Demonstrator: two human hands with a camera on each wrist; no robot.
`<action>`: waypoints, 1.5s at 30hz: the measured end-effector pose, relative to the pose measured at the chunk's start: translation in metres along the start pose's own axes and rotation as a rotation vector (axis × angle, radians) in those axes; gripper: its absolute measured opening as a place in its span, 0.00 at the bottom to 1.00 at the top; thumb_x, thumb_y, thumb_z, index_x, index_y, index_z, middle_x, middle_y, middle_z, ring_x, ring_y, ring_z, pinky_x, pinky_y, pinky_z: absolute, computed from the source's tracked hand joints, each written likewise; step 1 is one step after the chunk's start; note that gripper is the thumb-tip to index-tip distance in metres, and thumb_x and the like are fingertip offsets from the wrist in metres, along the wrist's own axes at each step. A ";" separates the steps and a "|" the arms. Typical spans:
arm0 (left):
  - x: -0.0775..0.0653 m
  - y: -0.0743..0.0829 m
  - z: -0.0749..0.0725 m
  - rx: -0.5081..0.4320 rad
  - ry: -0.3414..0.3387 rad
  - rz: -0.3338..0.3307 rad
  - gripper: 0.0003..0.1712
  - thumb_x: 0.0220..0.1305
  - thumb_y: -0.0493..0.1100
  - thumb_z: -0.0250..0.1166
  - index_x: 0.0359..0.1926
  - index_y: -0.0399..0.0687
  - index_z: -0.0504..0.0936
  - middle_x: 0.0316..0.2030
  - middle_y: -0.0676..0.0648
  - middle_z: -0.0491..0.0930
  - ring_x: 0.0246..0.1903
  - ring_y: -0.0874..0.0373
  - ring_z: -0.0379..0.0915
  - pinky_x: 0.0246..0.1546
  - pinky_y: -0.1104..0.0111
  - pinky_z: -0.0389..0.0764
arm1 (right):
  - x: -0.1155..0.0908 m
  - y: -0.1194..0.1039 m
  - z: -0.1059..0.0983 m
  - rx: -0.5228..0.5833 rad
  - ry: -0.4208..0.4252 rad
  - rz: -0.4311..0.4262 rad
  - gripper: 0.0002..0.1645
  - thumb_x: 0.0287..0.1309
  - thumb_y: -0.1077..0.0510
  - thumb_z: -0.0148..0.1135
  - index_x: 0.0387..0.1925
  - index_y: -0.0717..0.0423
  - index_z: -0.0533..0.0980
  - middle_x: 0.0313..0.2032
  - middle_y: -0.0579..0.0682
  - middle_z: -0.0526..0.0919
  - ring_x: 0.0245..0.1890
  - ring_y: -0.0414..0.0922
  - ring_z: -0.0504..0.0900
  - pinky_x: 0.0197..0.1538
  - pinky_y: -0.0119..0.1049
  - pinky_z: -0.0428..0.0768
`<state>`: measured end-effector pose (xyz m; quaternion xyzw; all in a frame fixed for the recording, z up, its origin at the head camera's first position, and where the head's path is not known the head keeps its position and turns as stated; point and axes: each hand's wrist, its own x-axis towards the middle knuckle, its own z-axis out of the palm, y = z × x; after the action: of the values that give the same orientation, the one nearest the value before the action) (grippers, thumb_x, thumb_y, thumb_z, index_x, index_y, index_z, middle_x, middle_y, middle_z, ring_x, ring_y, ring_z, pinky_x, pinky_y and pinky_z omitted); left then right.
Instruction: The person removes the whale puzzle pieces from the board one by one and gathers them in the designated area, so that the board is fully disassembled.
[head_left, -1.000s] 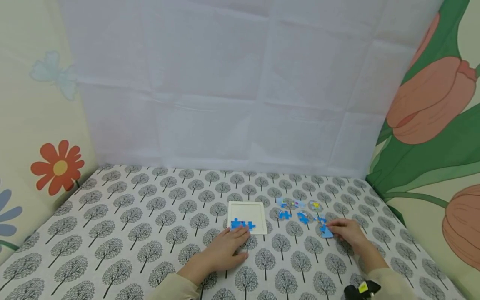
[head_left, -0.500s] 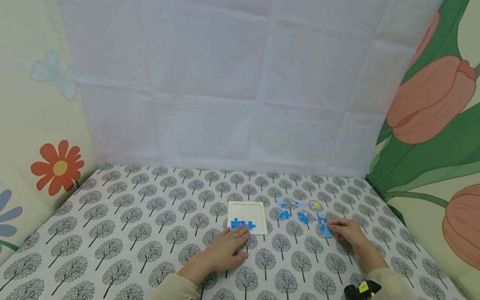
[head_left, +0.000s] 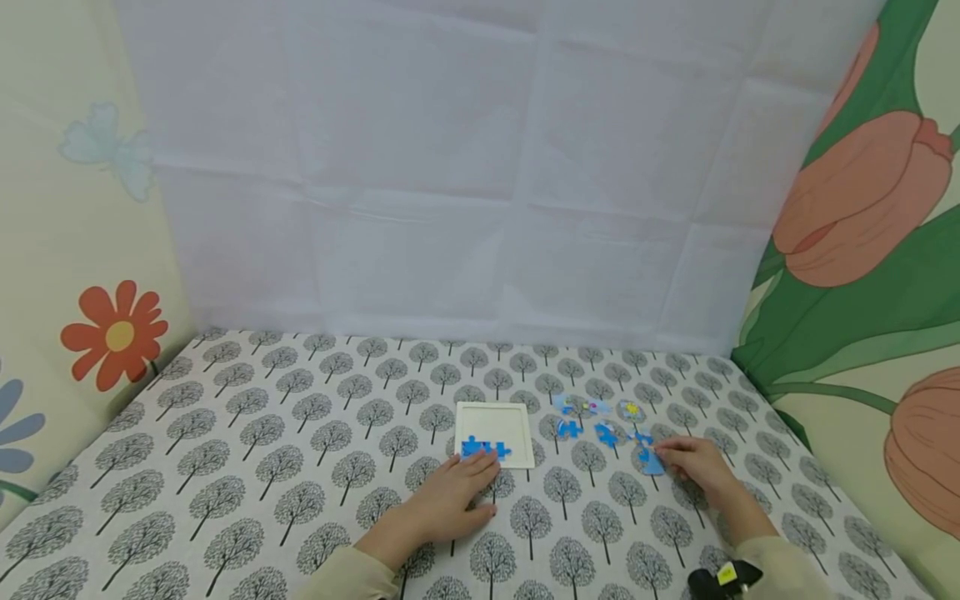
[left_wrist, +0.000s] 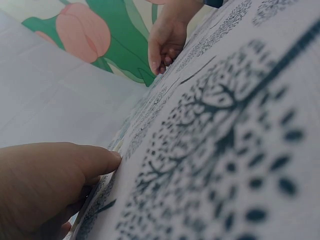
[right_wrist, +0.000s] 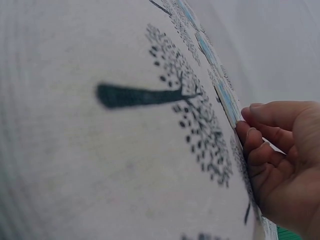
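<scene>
My left hand [head_left: 448, 497] lies with its fingers extended over the near edge of a square white puzzle frame [head_left: 527, 433]. Inside that frame, blue jigsaw pieces [head_left: 476, 447] line the bottom, partly covered by my fingertips. To the right, my right hand [head_left: 697, 465] pinches the right edge of a light blue puzzle piece [head_left: 649, 463] on the tablecloth. In the right wrist view, thumb and forefinger meet at the end of this flat puzzle piece [right_wrist: 227, 102], the other fingers curled beneath. The left wrist view shows mostly my left thumb [left_wrist: 100, 162].
Beyond the right hand lie more loose pieces: a blue one [head_left: 569, 429], another blue one [head_left: 606, 435], one with a yellow flower [head_left: 632, 410] and pale ones [head_left: 581, 406]. A tree-patterned cloth [head_left: 315, 483] covers the table, backed by a white sheet [head_left: 450, 208].
The light blue piece at my right fingertips has turned slightly since a second ago. The left hand stays where it was.
</scene>
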<state>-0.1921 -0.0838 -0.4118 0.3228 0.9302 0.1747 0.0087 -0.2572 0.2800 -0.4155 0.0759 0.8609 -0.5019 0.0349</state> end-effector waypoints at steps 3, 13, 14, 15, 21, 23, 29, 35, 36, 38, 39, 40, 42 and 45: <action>0.000 0.001 -0.001 -0.001 -0.003 0.001 0.32 0.59 0.52 0.51 0.60 0.39 0.61 0.61 0.44 0.55 0.60 0.50 0.47 0.58 0.54 0.48 | 0.000 -0.001 0.000 -0.004 0.006 0.010 0.12 0.50 0.59 0.59 0.34 0.66 0.77 0.19 0.47 0.74 0.19 0.42 0.68 0.22 0.34 0.69; 0.000 0.000 -0.001 -0.018 0.000 0.008 0.32 0.59 0.51 0.51 0.59 0.37 0.61 0.61 0.43 0.56 0.60 0.49 0.47 0.58 0.53 0.48 | 0.001 -0.005 0.000 0.016 0.011 0.007 0.13 0.49 0.60 0.59 0.33 0.68 0.76 0.18 0.47 0.72 0.19 0.42 0.68 0.22 0.33 0.69; 0.000 0.000 -0.001 -0.023 0.000 0.005 0.32 0.59 0.51 0.51 0.59 0.38 0.62 0.61 0.44 0.56 0.60 0.50 0.47 0.58 0.53 0.48 | 0.001 -0.005 0.000 0.018 0.008 0.009 0.13 0.49 0.60 0.59 0.33 0.68 0.76 0.17 0.47 0.72 0.19 0.42 0.68 0.22 0.33 0.69; 0.000 0.000 -0.001 -0.027 0.001 0.002 0.32 0.59 0.51 0.51 0.59 0.38 0.62 0.61 0.44 0.56 0.60 0.50 0.47 0.58 0.54 0.48 | 0.001 -0.005 0.000 0.017 0.005 0.010 0.13 0.49 0.60 0.59 0.34 0.68 0.76 0.17 0.47 0.72 0.19 0.42 0.68 0.22 0.33 0.69; 0.001 -0.001 0.000 -0.057 0.010 -0.005 0.30 0.59 0.50 0.52 0.58 0.37 0.63 0.60 0.43 0.57 0.60 0.49 0.49 0.58 0.54 0.49 | 0.000 -0.011 -0.003 0.041 -0.024 0.043 0.20 0.50 0.56 0.59 0.40 0.68 0.74 0.21 0.48 0.74 0.21 0.42 0.69 0.24 0.33 0.69; 0.001 0.000 0.000 -0.067 0.013 -0.001 0.30 0.59 0.50 0.52 0.58 0.36 0.63 0.60 0.43 0.57 0.60 0.49 0.49 0.58 0.54 0.49 | -0.001 -0.015 -0.003 0.055 -0.036 0.053 0.22 0.51 0.55 0.59 0.42 0.69 0.72 0.24 0.48 0.75 0.22 0.42 0.70 0.26 0.33 0.70; 0.002 0.000 -0.002 -0.080 0.019 -0.002 0.30 0.59 0.49 0.52 0.58 0.36 0.63 0.60 0.43 0.57 0.59 0.48 0.49 0.57 0.54 0.50 | 0.001 -0.027 -0.001 0.066 -0.038 0.040 0.24 0.50 0.52 0.59 0.44 0.67 0.72 0.31 0.48 0.77 0.27 0.42 0.72 0.30 0.32 0.72; 0.003 -0.001 -0.001 -0.080 0.032 -0.001 0.30 0.58 0.49 0.53 0.58 0.36 0.64 0.60 0.43 0.58 0.60 0.48 0.49 0.57 0.54 0.51 | 0.004 -0.038 0.009 0.065 -0.096 -0.056 0.26 0.52 0.49 0.57 0.46 0.66 0.71 0.36 0.52 0.77 0.31 0.45 0.74 0.33 0.35 0.74; 0.003 -0.002 -0.001 -0.083 0.035 0.000 0.30 0.58 0.49 0.53 0.57 0.36 0.64 0.60 0.42 0.58 0.59 0.47 0.49 0.57 0.54 0.52 | 0.004 -0.040 0.011 0.069 -0.106 -0.070 0.27 0.52 0.48 0.57 0.46 0.66 0.71 0.36 0.52 0.77 0.31 0.45 0.73 0.33 0.35 0.74; 0.003 -0.002 0.000 -0.084 0.041 -0.001 0.30 0.58 0.49 0.53 0.57 0.36 0.64 0.59 0.42 0.58 0.59 0.47 0.49 0.57 0.54 0.52 | 0.005 -0.046 0.017 0.084 -0.131 -0.107 0.28 0.52 0.48 0.57 0.46 0.67 0.70 0.37 0.53 0.77 0.30 0.45 0.73 0.33 0.36 0.74; 0.003 -0.003 0.000 -0.081 0.043 -0.003 0.30 0.58 0.49 0.53 0.57 0.36 0.64 0.59 0.42 0.59 0.59 0.47 0.49 0.57 0.54 0.52 | 0.005 -0.049 0.021 0.087 -0.135 -0.113 0.29 0.51 0.47 0.57 0.46 0.67 0.70 0.37 0.53 0.77 0.29 0.45 0.73 0.33 0.36 0.74; 0.003 -0.003 0.000 -0.075 0.048 -0.003 0.30 0.58 0.49 0.53 0.57 0.36 0.64 0.59 0.42 0.59 0.59 0.47 0.50 0.57 0.54 0.53 | 0.006 -0.051 0.024 0.098 -0.133 -0.109 0.29 0.50 0.47 0.58 0.45 0.67 0.71 0.35 0.52 0.77 0.28 0.44 0.73 0.32 0.36 0.74; 0.002 -0.003 0.001 -0.067 0.057 -0.005 0.30 0.58 0.49 0.53 0.57 0.36 0.64 0.59 0.41 0.59 0.59 0.47 0.51 0.57 0.54 0.53 | 0.007 -0.057 0.031 0.113 -0.149 -0.111 0.27 0.50 0.48 0.59 0.45 0.67 0.71 0.34 0.51 0.77 0.27 0.44 0.73 0.30 0.35 0.73; 0.000 -0.003 0.000 -0.056 0.079 -0.002 0.30 0.58 0.49 0.54 0.57 0.35 0.64 0.59 0.40 0.59 0.58 0.47 0.52 0.56 0.54 0.54 | 0.010 -0.063 0.041 0.121 -0.162 -0.119 0.25 0.50 0.50 0.59 0.43 0.66 0.73 0.31 0.49 0.77 0.26 0.43 0.73 0.27 0.33 0.72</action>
<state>-0.1939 -0.0862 -0.4125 0.3144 0.9248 0.2133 -0.0186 -0.2780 0.2150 -0.3827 -0.0144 0.8263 -0.5587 0.0698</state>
